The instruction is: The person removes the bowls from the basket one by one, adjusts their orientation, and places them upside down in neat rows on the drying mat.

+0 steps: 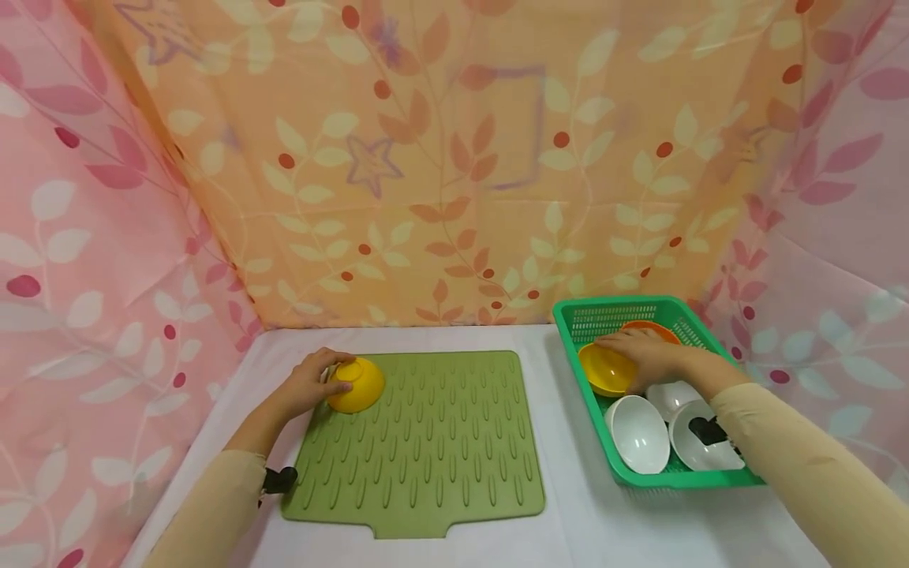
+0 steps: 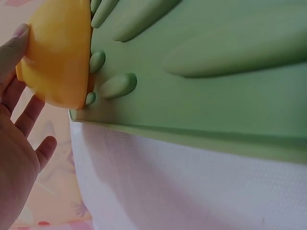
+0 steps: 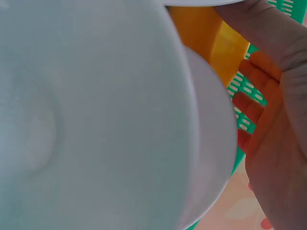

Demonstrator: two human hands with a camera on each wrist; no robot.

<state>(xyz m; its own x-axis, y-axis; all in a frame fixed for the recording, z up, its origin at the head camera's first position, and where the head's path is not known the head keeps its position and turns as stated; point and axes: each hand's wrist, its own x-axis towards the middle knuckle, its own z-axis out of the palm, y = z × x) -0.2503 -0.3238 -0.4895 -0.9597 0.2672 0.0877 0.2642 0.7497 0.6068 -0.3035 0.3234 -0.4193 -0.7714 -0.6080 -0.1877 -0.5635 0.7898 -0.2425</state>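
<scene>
Left hand (image 1: pixel 310 382) pinches a yellow bowl (image 1: pixel 364 385); only its wrist view shows little finger (image 2: pixel 46 151) clear. Right hand (image 1: pixel 653 361) pinches second bowl (image 1: pixel 606 374).

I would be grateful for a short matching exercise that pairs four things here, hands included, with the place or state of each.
1. Left hand
2. Right hand
3. Mat
4. Basket

A. Contains the white bowls
B. Grips the upturned bowl
C. Lies beneath the upturned bowl
D. Touches a yellow bowl near the white bowls

Pairs: 1-B; 2-D; 3-C; 4-A.
</scene>
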